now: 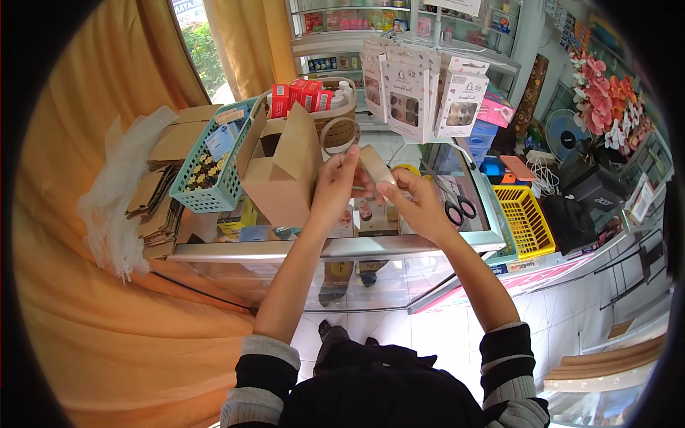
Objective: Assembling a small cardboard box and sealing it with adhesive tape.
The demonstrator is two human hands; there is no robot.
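Cardboard piece point(376, 165), flat, tan, tilted

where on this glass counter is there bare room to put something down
Little is free. One bare strip of glass counter runs along the front edge, right of the right hand and below the scissors. The left side is crowded: open cardboard box, teal basket, flattened cardboard. The yellow basket closes off the right end.

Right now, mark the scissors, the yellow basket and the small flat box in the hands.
scissors point(457, 205), head view, on the black handle loops.
yellow basket point(534, 230), head view, on its mesh side wall.
small flat box point(376, 166), head view, on the tan panel between both hands.
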